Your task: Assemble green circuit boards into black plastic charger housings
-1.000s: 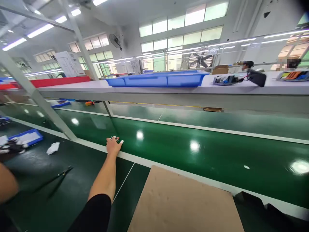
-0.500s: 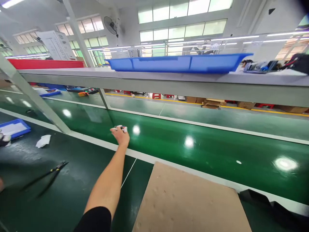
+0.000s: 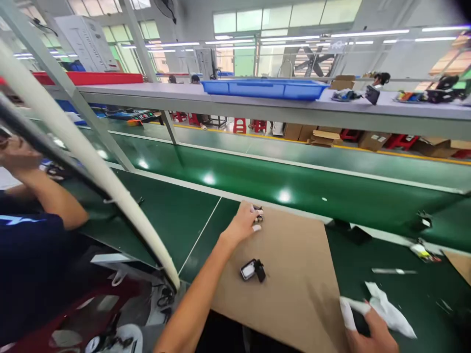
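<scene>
My left hand [image 3: 245, 219] reaches over the far left part of a brown cardboard sheet [image 3: 290, 255]. Its fingers are closed around a small dark part [image 3: 258, 214] with shiny bits, whose kind I cannot make out. Nearer to me on the cardboard lies a small black case [image 3: 253, 270] with a pale inside and a black flap standing out to its right. At the cardboard's right edge is my right hand [image 3: 370, 323], with white coverings on its fingertips. Thumb and finger are apart there, nothing visible between them. Beside it lies a crumpled white cloth or paper [image 3: 390, 311].
A co-worker's arm [image 3: 55, 191] is at the left, behind a pale slanting post [image 3: 110, 176]. A green conveyor belt [image 3: 235, 179] runs beyond the bench. Overhead, a shelf [image 3: 176, 98] carries a blue tray [image 3: 265, 89]. A thin metal tool [image 3: 393, 271] lies at right.
The view has swung right and down. My left hand, with the small part, has come back from above the green belt to the cardboard. My right hand and the black case are now in view.
</scene>
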